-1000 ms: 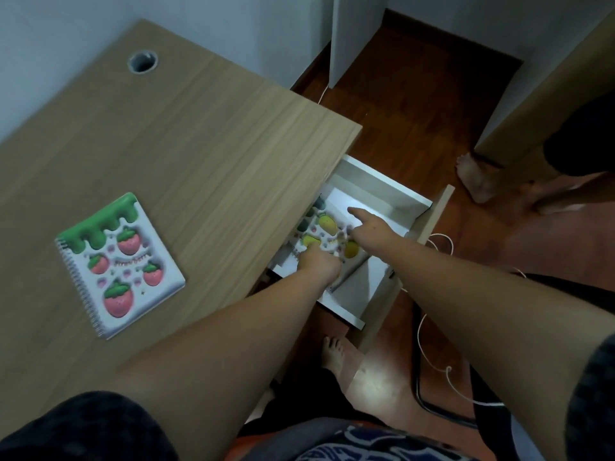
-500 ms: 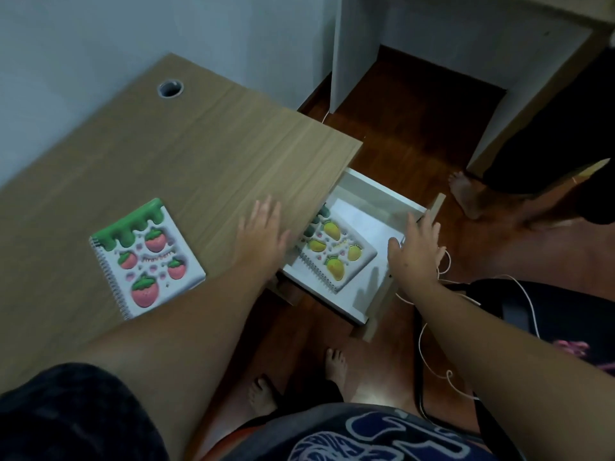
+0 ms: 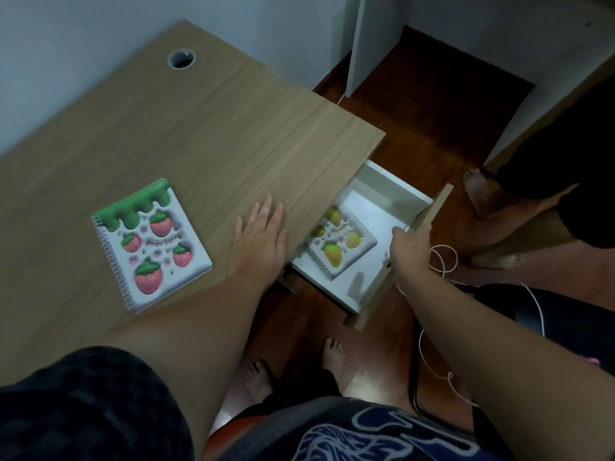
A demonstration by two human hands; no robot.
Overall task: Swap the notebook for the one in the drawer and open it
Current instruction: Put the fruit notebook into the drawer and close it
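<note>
While the left hand [image 3: 261, 232] is being rested flat and spread on the bench [image 3: 199, 134], holding nothing, the right hand [image 3: 411, 242] is being kept closed on the front panel of the open drawer [image 3: 392, 194]. The strawberry notebook [image 3: 151, 244] is lying closed on the bench, and the mango notebook [image 3: 337, 246] is lying flat inside the drawer. Both are being judged light, with stiff, puffy, possibly slick covers, so each is best pinched at the free edge opposite the spiral.

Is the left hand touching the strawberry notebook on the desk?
Apart. The head view shows bare desk between the left hand and the strawberry notebook.
</note>
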